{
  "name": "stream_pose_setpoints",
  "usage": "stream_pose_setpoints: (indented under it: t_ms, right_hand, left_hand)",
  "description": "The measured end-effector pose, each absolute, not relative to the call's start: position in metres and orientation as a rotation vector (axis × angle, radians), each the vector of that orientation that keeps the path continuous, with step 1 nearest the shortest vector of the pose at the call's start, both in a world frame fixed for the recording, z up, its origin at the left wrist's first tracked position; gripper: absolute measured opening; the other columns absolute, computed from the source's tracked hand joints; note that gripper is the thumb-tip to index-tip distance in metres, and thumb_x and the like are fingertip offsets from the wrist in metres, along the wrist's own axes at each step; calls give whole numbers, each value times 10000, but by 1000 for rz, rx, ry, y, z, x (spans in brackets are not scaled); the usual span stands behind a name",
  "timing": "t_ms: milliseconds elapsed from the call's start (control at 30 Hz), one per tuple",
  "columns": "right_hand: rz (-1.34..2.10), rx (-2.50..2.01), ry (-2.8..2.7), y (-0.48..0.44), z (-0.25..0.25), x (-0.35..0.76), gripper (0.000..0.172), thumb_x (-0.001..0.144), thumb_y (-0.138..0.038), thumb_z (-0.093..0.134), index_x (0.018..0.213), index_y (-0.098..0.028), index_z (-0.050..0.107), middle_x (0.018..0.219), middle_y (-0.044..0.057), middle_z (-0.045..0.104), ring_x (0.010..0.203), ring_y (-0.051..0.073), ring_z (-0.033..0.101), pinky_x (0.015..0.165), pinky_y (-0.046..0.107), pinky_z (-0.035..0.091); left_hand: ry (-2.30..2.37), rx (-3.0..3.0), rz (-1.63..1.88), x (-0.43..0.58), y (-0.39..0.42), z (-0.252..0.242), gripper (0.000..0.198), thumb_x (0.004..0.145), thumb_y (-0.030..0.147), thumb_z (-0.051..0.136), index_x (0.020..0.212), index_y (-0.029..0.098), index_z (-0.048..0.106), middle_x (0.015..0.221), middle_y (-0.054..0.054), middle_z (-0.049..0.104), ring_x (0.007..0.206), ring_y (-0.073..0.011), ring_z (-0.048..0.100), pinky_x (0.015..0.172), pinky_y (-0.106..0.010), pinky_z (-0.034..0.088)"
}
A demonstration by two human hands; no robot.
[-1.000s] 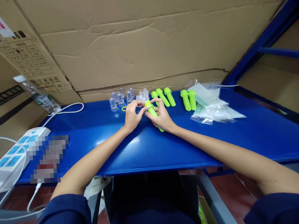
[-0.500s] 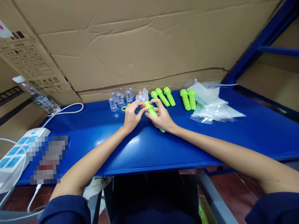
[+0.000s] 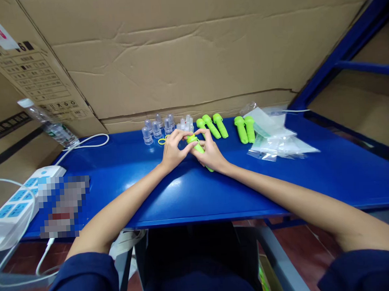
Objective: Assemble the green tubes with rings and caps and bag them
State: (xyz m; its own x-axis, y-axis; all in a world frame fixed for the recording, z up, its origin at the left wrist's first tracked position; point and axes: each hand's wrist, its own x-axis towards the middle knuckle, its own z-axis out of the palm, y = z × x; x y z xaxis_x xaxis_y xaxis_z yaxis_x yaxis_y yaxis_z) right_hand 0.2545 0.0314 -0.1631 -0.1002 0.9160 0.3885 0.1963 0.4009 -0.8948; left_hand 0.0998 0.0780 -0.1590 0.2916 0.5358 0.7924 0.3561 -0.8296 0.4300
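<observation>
A lime-green torch-shaped piece (image 3: 199, 148) slants between my hands, a yellow ring round its wide head. My right hand (image 3: 212, 153) is wrapped about its body, the narrow end sticking out below the palm. With thumb and fingers, my left hand (image 3: 175, 150) grips the head at the yellow ring (image 3: 191, 138). Just beyond the left fingers lie loose yellow rings (image 3: 161, 141). Several clear plastic caps (image 3: 156, 129) stand behind them, and more small clear pieces (image 3: 187, 122) are beyond the held piece.
More green torch-shaped pieces (image 3: 220, 125) lie right of my hands, with two others (image 3: 244, 130) beside clear plastic bags (image 3: 275, 134). On the left are a tilted water bottle (image 3: 50, 125), a power strip (image 3: 24, 193) and a blurred-out phone (image 3: 65, 206) with a cable. Cardboard (image 3: 183, 55) backs the blue table (image 3: 184, 198).
My left fingers have shifted slightly over the head of the green piece, and my left thumb now lies lower against it. Other things stay where they were.
</observation>
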Motion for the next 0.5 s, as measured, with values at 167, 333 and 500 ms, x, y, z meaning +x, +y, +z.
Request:
stream_pose_setpoints:
  t_ms: [167, 333, 500]
  right_hand:
    - [720, -1040, -1606, 30, -163, 253, 440, 863, -364, 670, 1156, -263, 357, 739, -27, 642, 475, 145, 601, 377, 221, 383]
    - [689, -1048, -1615, 27, -161, 253, 410, 872, -365, 655, 1158, -267, 378, 805, 15, 668, 601, 194, 666, 402, 238, 408]
    - [858, -980, -1507, 31, -164, 253, 506, 829, -415, 729, 1137, -285, 350, 694, -71, 602, 344, 94, 473, 304, 206, 335]
  left_hand:
    - [842, 2350, 1597, 104, 76, -160, 198, 918, 364, 681, 989, 179, 683, 906, -37, 671, 808, -152, 612, 780, -291, 503]
    - [814, 2344, 1604, 104, 76, -161, 176, 919, 345, 684, 969, 177, 694, 903, -36, 673, 806, -151, 617, 792, -302, 509]
    - [750, 2355, 1589, 101, 80, -160, 248, 914, 400, 685, 1040, 187, 687, 964, -50, 668, 853, -158, 630, 802, -310, 522]
